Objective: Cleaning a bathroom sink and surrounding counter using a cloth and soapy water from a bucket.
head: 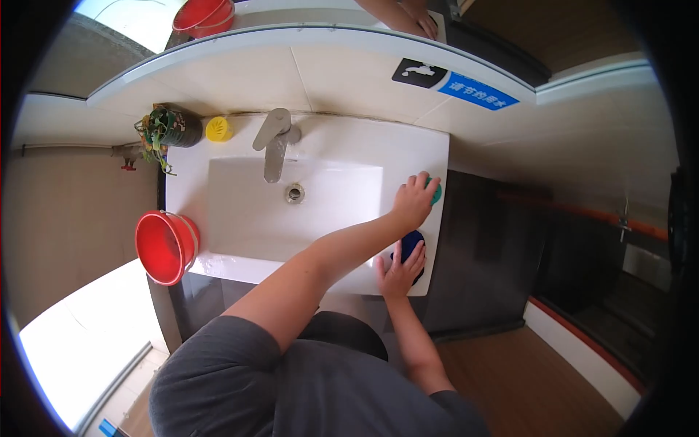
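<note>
My left hand [416,199] reaches across the basin to the right rim of the white washbasin [188,180]. Its fingers curl over a green round object [435,191], mostly covered, so its kind is unclear. Below it, my right hand [401,273] lies with spread fingers on a dark blue cloth-like item [410,243] at the front right corner of the rim. A grey single-lever faucet [277,145] stands at the back, over a metal drain [295,193] in the bowl. Water drops wet the front left rim.
A red bucket [161,248] with a pale handle is at the basin's left edge. Behind it are a potted plant [180,128] and a yellow round object [218,129]. A mirror edge [327,30] runs above, with a water sign [453,82] below it. A dark panel [486,246] adjoins on the right.
</note>
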A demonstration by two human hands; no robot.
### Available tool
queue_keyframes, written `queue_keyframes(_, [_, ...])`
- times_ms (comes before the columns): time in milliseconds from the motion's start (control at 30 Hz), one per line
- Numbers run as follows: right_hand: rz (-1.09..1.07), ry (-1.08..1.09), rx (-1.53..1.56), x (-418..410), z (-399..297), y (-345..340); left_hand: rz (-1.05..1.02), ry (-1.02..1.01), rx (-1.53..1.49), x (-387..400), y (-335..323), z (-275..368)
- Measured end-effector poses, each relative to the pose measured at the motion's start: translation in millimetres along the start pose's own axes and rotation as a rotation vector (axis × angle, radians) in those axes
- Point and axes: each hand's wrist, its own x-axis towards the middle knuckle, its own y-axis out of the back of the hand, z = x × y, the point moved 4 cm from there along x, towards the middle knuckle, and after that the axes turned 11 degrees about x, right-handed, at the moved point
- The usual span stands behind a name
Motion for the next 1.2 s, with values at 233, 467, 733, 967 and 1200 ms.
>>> queue_keyframes(233, [-0.177,0.049,0.057,105,-35,-43,-0.070,0.064,0.119,37,5,2])
queue_keyframes(467, [0.102,0.039,0.124,230,-132,-75,0.215,0.034,-0.157,-44,137,-30])
queue_keyframes(733, [-0.007,0.507,0.437,225,-211,-123,0.139,0.475,-0.012,-191,206,-108])
queue_keyframes(967, [0.153,0.464,0.973,190,-232,-23,0.176,0.622,-0.066,-274,238,-132])
queue_keyframes(1200, [0.144,0.615,0.552,180,-301,-32,0.146,0.528,-0.183,-291,261,-144])
